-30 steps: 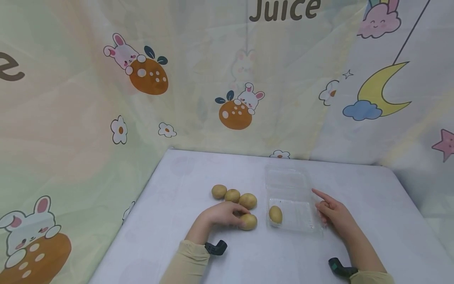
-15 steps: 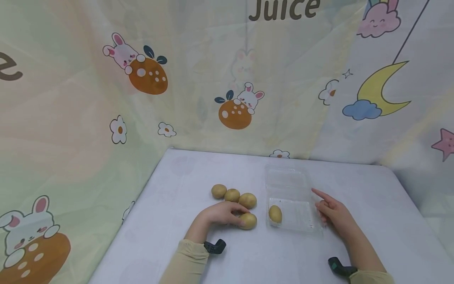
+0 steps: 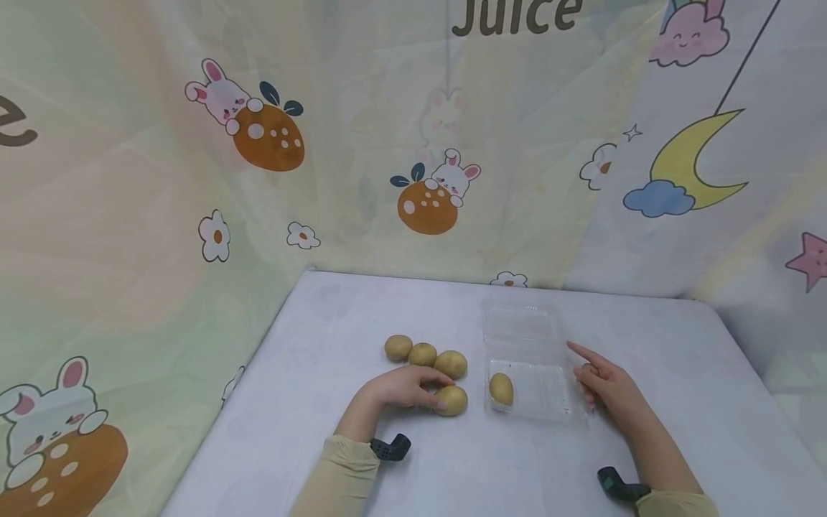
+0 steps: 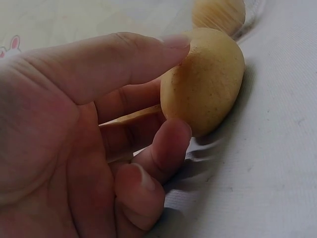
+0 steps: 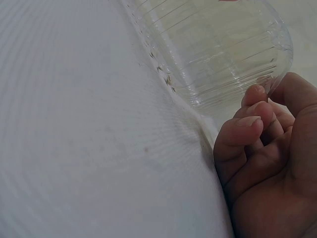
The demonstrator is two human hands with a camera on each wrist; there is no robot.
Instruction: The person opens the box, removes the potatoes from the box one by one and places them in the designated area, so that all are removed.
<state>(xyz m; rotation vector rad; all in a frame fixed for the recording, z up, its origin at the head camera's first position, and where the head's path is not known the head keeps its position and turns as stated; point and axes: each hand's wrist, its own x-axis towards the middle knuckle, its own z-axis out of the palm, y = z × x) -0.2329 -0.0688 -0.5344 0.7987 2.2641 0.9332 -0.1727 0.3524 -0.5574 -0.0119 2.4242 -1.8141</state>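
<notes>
In the head view, my left hand (image 3: pixel 402 388) grips a potato (image 3: pixel 455 401) on the table, thumb on one side and fingers on the other. The left wrist view shows that potato (image 4: pixel 210 82) up close between thumb and fingertips, low over the cloth. A clear plastic clamshell box (image 3: pixel 541 393) lies with its lid folded back, and one potato (image 3: pixel 501 389) sits at the left of its base. My right hand (image 3: pixel 609 390) pinches the box's right edge, its index finger stretched out. The right wrist view shows thumb and curled fingers at the clear rim (image 5: pixel 277 64).
Behind my left hand, three potatoes (image 3: pixel 423 355) lie in a slanting row. A white cloth covers the table (image 3: pixel 504 474). A printed curtain (image 3: pixel 349 143) hangs behind and beside it.
</notes>
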